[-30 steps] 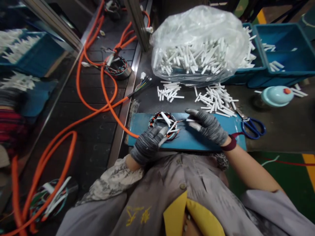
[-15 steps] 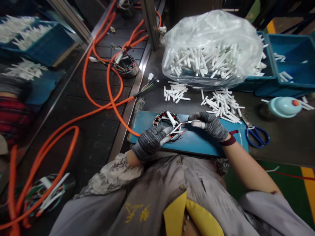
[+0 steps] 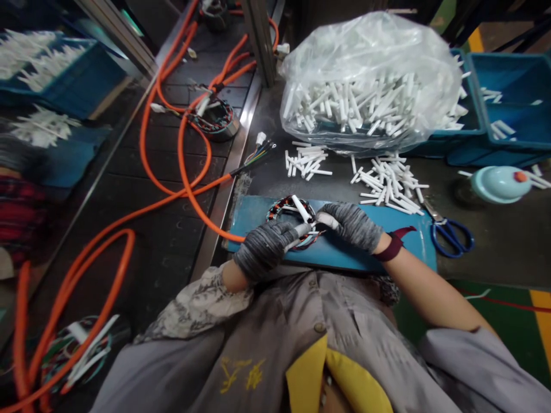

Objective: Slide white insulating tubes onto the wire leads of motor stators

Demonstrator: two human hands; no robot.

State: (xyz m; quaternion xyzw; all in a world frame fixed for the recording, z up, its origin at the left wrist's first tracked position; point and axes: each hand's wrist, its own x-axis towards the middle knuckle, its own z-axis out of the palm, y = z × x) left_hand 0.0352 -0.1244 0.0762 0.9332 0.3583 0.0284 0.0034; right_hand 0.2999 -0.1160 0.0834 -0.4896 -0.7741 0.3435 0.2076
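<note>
A ring-shaped wound coil (image 3: 279,207) with black, orange and white parts lies on a blue mat (image 3: 344,252). My left hand (image 3: 263,245), in a grey glove, is closed at the coil's near left side, its fingertips on the wires and a white sleeve. On the coil's right side my right hand (image 3: 349,225), also gloved, pinches something too small to make out, close to the left fingertips. One white sleeve (image 3: 301,209) stands up slanted from the coil. An orange cable (image 3: 206,221) runs to the coil from the left.
White sleeves lie in piles (image 3: 390,180) behind the mat. Behind them a clear bag (image 3: 370,86) of sleeves rests beside blue bins (image 3: 516,103). Blue-handled scissors (image 3: 451,236) and a light blue lidded cup (image 3: 499,184) are at right. Another person's red plaid sleeve (image 3: 19,215) shows at far left.
My right hand has moved left to the coil, close to my left hand. The thin white piece that reached between the hands no longer shows there. My left hand has hardly moved.
</note>
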